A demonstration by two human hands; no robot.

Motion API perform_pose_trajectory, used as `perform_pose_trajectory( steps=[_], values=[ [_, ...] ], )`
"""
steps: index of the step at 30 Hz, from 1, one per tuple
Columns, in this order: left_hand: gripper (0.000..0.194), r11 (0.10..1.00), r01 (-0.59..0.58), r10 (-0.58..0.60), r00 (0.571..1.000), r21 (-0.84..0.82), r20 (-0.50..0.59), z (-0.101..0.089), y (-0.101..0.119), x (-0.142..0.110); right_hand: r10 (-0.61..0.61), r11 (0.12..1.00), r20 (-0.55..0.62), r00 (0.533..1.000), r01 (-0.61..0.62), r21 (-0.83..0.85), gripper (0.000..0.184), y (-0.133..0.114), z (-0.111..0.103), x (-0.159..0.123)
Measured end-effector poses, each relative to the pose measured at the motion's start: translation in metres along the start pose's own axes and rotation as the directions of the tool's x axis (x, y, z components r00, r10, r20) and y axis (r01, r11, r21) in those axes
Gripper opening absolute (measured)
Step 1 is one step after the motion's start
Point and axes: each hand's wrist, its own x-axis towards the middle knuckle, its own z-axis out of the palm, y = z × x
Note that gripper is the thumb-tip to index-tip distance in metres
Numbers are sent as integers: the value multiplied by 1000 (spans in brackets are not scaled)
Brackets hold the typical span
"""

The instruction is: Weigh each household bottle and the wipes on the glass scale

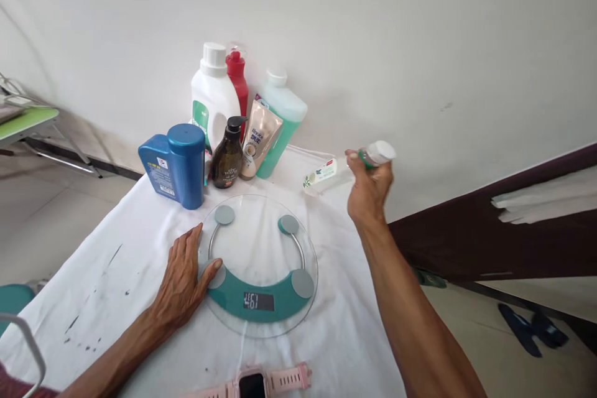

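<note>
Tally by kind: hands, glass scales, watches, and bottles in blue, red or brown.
Hands: 2 (left hand, right hand)
Glass scale: 1
Watch: 1
Blue bottle: 1
Red bottle: 1
Brown bottle: 1
Total: 7

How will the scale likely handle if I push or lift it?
Its clear, glass-like plate suggests the scale is stiff and could chip or crack if knocked. Lying flat and wide, it seems unlikely to tip or roll. The wrinkled cloth beneath may drag along when it is pushed.
</note>
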Motion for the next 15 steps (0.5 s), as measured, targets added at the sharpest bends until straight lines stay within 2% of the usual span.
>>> perform_pose_trajectory(
  steps=[2,4,6,8,11,15],
  values=[
    [66,1000,3,-3,1000,-6,16,-1,0,1,-26,998,123,992,18,67,33,-33,-10,-25],
    [67,1000,10,-9,1000,-15,18,-2,0,2,8,995,243,970,-32,92,30,-61,-11,-50],
    [67,999,16,-16,1000,-33,17,-3,-1,3,57,988,340,939,-101,114,29,-79,-5,-72],
    [66,998,23,-22,1000,-53,13,-4,-3,3,79,981,411,908,-144,128,30,-86,4,-90],
    [65,997,22,-21,1000,-69,11,-5,-4,4,85,980,472,878,-159,120,31,-83,18,-109],
    [64,999,1,-1,1000,-48,9,-5,-6,5,78,989,473,878,-129,76,38,-74,29,-123]
  ],
)
